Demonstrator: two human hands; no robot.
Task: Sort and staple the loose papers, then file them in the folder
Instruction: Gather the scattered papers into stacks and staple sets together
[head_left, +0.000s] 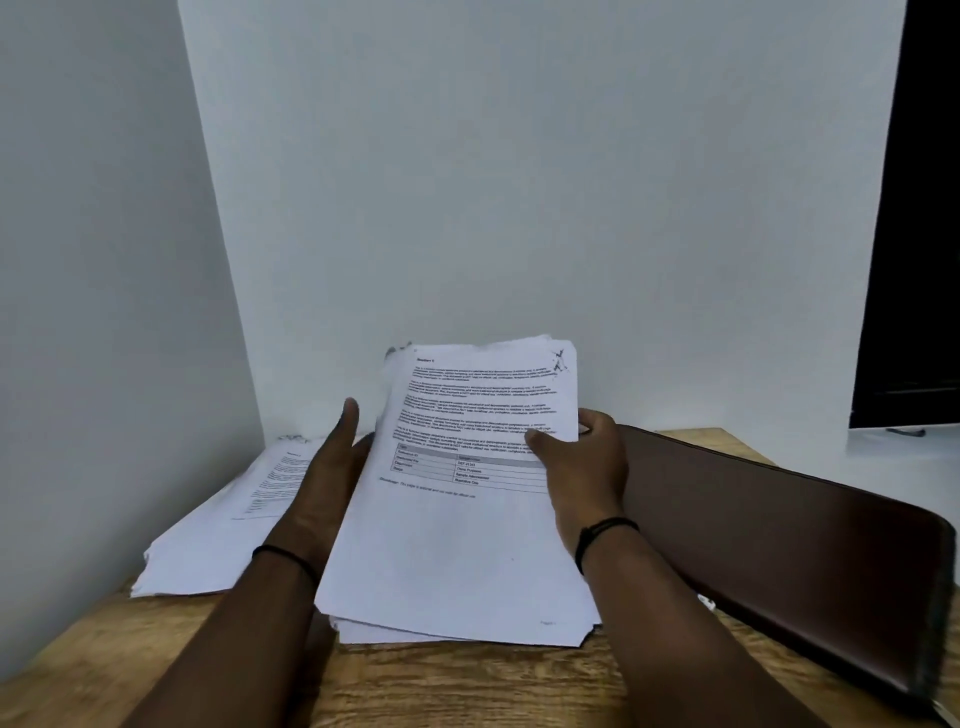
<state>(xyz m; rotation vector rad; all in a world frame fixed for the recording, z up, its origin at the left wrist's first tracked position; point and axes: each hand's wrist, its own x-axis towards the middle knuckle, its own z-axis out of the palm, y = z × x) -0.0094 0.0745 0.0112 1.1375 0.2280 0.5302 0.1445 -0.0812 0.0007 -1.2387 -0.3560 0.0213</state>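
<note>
Your stack (457, 545) of printed papers sits at the middle of the tabletop (467, 686), its far end lifted and its near edge resting on the wood. Your right hand (582, 462) grips the stack's right edge, thumb on the top sheet, fingers curled behind. Your left hand (332, 467) lies flat against the left edge, fingers straight and pressed together. A second pile (218, 535) lies to the left, the brown folder (779, 535) closed to the right.
</note>
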